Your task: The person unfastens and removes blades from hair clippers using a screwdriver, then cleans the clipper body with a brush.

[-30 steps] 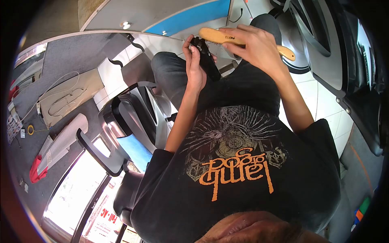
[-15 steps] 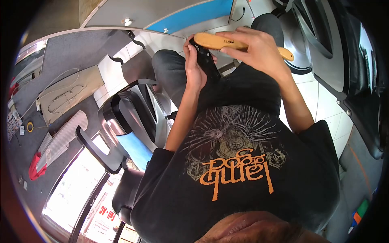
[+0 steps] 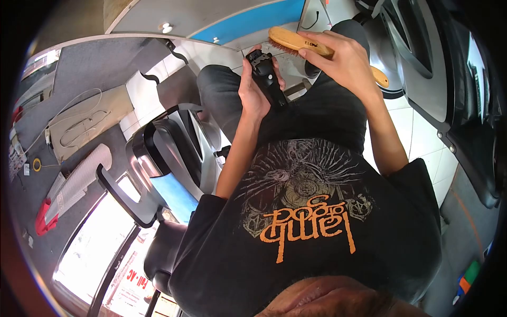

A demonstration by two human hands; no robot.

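Observation:
My left hand [image 3: 252, 91] is wrapped round a black hair clipper [image 3: 268, 79], its blade end pointing away from me. A round light button shows on the clipper's body. In my right hand [image 3: 340, 57] is a wooden-handled brush [image 3: 293, 40] with brown bristles facing down. The brush head hangs just beyond and to the right of the clipper's blade end, apart from it. Its handle end with a hole sticks out past my right wrist. Part of the handle is hidden by my fingers.
A black salon chair [image 3: 174, 142] stands to my left, another chair [image 3: 422, 58] to my right. Ahead is a grey and blue cabinet [image 3: 248, 24] with white knobs. Cables and a yellow tape roll [image 3: 37, 165] are at the far left.
The brush has lifted off the clipper's blade end and shifted slightly away and right. The clipper's top has turned into view in my left hand.

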